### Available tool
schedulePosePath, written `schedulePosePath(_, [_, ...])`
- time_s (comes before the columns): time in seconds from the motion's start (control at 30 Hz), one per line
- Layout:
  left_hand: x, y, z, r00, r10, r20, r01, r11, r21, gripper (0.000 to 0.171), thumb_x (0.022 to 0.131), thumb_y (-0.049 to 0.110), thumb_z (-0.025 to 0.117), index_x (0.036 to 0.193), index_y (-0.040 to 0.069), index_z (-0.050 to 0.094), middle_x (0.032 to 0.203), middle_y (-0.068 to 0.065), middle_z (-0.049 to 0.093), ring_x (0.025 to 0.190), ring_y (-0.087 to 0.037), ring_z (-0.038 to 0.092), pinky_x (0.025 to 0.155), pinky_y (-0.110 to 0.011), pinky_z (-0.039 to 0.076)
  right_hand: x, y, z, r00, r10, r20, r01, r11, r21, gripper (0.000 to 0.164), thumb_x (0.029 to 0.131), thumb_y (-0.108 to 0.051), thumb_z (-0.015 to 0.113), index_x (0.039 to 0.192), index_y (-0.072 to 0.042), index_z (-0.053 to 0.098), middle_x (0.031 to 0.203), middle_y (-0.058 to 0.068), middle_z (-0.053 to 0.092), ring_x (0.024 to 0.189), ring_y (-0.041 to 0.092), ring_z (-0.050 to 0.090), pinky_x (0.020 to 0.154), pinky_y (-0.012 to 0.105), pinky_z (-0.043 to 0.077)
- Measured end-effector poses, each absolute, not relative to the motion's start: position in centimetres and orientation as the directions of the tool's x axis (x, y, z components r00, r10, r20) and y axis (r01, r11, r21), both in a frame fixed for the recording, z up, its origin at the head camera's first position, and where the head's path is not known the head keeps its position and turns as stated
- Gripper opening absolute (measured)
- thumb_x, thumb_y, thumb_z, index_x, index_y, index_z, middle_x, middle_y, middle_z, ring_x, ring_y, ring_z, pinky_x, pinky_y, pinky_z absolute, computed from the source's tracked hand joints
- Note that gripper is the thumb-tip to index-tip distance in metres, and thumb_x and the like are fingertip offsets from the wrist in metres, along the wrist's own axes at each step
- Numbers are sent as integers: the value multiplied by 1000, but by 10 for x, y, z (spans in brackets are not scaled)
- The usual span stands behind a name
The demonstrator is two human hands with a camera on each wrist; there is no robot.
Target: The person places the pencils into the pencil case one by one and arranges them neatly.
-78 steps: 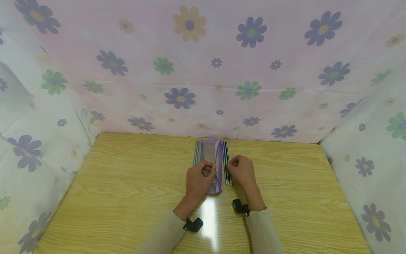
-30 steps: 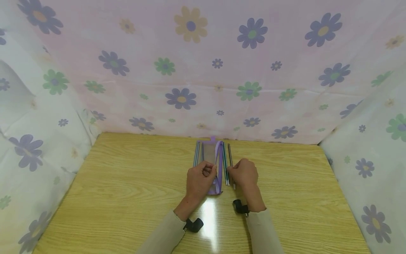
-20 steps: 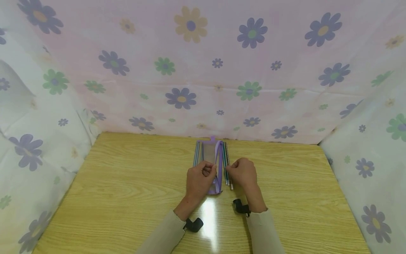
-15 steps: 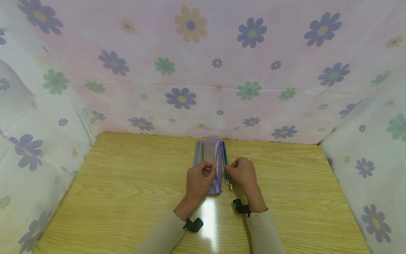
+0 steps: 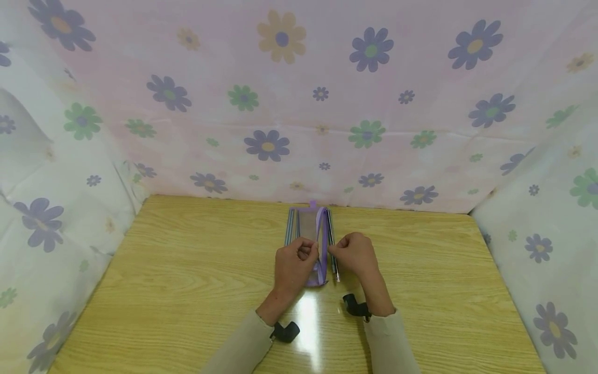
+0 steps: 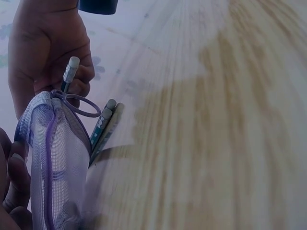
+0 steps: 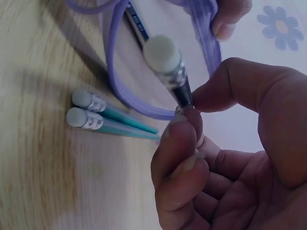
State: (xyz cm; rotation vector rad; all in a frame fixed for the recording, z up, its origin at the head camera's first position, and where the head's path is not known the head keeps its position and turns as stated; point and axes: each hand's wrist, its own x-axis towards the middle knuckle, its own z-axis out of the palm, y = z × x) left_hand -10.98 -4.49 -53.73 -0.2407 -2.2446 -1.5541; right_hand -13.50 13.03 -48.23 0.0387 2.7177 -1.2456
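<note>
A purple mesh pencil case with a zipper lies lengthwise on the table, its opening spread. My left hand pinches the edge of the opening. Beside the case, my right hand pinches a dark pencil between thumb and fingertips, its white eraser end toward me. In the right wrist view, this pencil is raised by the purple zipper edge. Two teal pencils lie on the table close by. A dark blue pencil shows within the loop of the opening.
More pencils lie along the left side of the case; whether inside or beside it I cannot tell. The wooden table ends at a flowered cloth backdrop. A black camera sits on each wrist.
My right hand first slid the dark pencil to the right, away from the teal ones, then brought it back left, up against the case. My left hand has stayed in place.
</note>
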Motion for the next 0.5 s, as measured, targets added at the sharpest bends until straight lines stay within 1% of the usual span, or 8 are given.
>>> schedulePosePath(0.23, [-110, -45, -538, -909, -80, 409, 355, 364, 861, 9, 97, 11, 76, 89, 9, 77, 72, 3, 74, 58, -1, 64, 53, -21, 56, -135, 128, -486, -985, -81, -149, 69, 611, -789, 16, 84, -14, 71, 70, -7, 69, 56, -2, 56, 50, 12, 47, 48, 26, 40])
schedulePosePath(0.4, [-109, -45, -536, -916, -74, 394, 342, 368, 865, 9, 98, 13, 75, 89, 10, 76, 73, 4, 74, 59, -1, 64, 54, -22, 56, -138, 123, -494, -985, -77, -152, 82, 569, -818, 15, 86, -15, 69, 73, -6, 72, 58, -1, 59, 50, 12, 49, 48, 26, 41])
schedulePosePath(0.5, [-108, -45, -535, -919, -76, 387, 335, 369, 867, 9, 98, 13, 76, 89, 10, 76, 73, 3, 74, 59, -2, 65, 54, -22, 56, -138, 120, -496, -985, -72, -157, 94, 540, -836, 17, 88, -16, 69, 75, -4, 73, 60, 2, 63, 51, 14, 54, 48, 27, 42])
